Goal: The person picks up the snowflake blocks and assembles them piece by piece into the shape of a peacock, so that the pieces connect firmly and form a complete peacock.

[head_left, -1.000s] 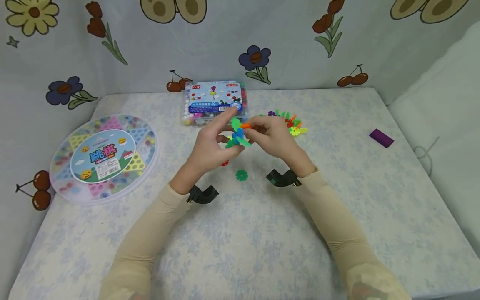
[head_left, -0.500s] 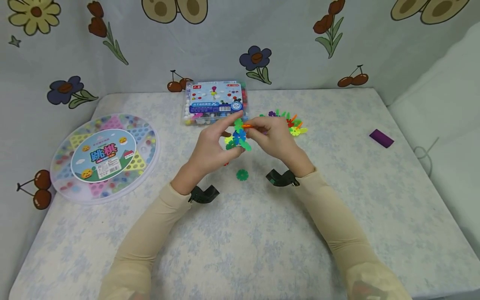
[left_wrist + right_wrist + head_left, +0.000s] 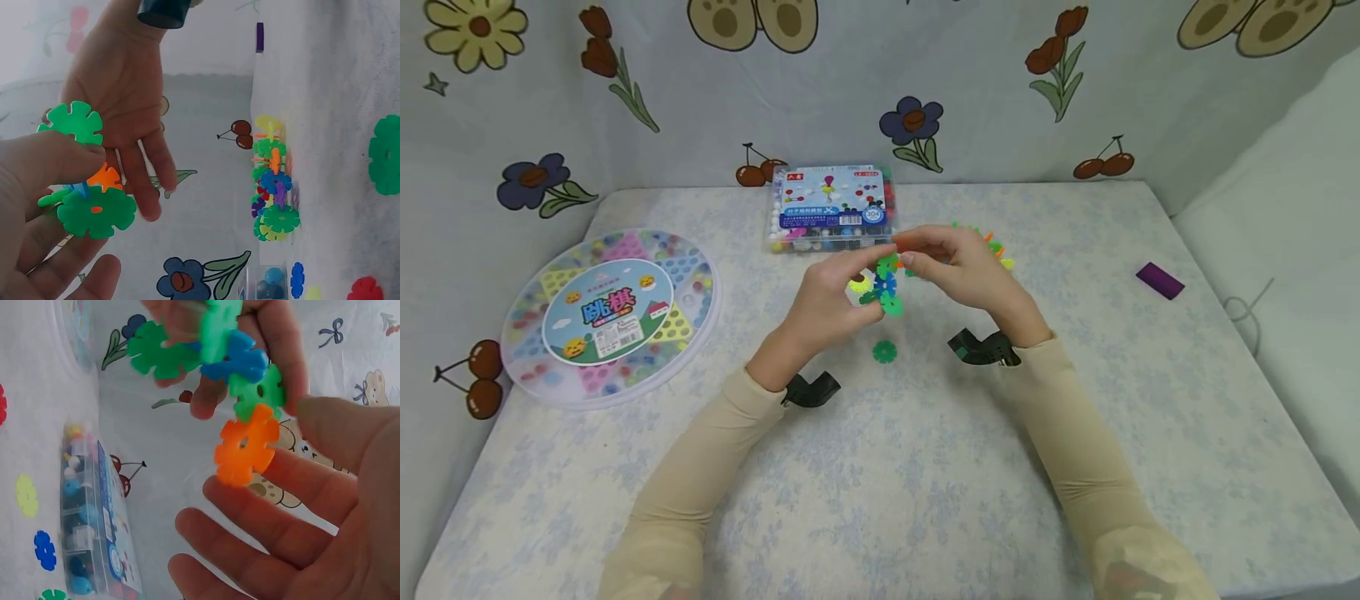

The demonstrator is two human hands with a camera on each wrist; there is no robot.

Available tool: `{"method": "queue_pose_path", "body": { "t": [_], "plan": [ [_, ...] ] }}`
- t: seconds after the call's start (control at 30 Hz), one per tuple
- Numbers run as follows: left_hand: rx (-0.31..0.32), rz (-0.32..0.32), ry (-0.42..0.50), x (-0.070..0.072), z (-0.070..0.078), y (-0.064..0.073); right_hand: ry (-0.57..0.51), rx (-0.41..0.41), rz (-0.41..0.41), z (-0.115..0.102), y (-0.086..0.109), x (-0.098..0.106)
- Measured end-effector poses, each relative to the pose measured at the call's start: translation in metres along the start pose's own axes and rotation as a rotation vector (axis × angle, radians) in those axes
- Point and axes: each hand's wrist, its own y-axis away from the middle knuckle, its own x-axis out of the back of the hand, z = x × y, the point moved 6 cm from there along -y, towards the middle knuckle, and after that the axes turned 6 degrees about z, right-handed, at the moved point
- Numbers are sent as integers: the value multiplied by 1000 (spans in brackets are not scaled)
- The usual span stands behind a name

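Note:
My left hand (image 3: 822, 304) pinches a small cluster of interlocked plastic snowflake discs above the table's middle. The cluster joins a blue disc (image 3: 240, 359), several green discs (image 3: 165, 353) and an orange disc (image 3: 244, 447) at one end. My right hand (image 3: 973, 271) is beside the orange end, its fingers spread and extended in the right wrist view. The index finger passes behind the orange disc; whether it touches cannot be told. Below the hands a loose green disc (image 3: 884, 352) lies on the table. A yellow disc (image 3: 860, 285) shows behind my left hand.
A longer multicoloured disc assembly (image 3: 275, 187) lies beyond my right hand. Behind stands a clear box of coloured pieces (image 3: 831, 204). A round Chinese checkers set (image 3: 606, 312) lies left, a purple block (image 3: 1160, 281) right. Loose blue (image 3: 45, 550) and red discs (image 3: 365, 290) lie nearby.
My right hand has loosened its pinch on the orange disc and moved slightly right, its fingers straightening. The cluster in my left hand has turned and shifted slightly right.

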Motion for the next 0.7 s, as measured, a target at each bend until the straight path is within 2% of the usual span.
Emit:
{"method": "queue_pose_path", "body": {
  "t": [0.1, 0.23, 0.33, 0.43, 0.47, 0.53, 0.63, 0.7],
  "plan": [
    [-36, -12, 1, -7, 0, 2, 27, 10, 9, -2, 0, -1],
    [-58, 9, 1, -12, -1, 4, 104, 29, 23, -6, 1, 0],
    [-50, 13, -15, -16, -4, 5, 144, 18, 25, -4, 3, 3],
    [-4, -54, -39, -21, -8, 6, 173, -13, 18, 3, 6, 7],
    [33, -97, -50, -22, -12, 6, 188, -31, 20, 7, 7, 9],
    [156, -194, -104, -24, -23, 6, 251, -57, 27, 18, 11, 19],
    [412, -365, -235, -24, -49, 12, 376, -122, 51, 41, 24, 39],
    [561, -484, -333, -23, -66, 20, 437, -156, 64, 58, 36, 51]
  ]
}}
